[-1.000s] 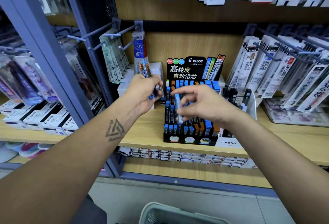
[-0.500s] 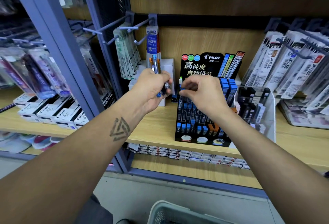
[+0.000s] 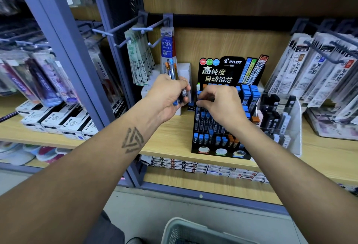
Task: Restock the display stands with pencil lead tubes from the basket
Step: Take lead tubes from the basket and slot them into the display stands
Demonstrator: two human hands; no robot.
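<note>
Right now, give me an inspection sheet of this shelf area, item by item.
Surface: wooden shelf, carrying stock.
Job's things: black lead stand, partly filled; clear stand beside it; basket on the floor.
Clutter: white boxes, hanging refill packs.
Hands: left hand grips a bundle of tubes; right hand pinches at the stand's upper rows.
Cables: nothing seen.
Surroundings: purple shelf frame.
</note>
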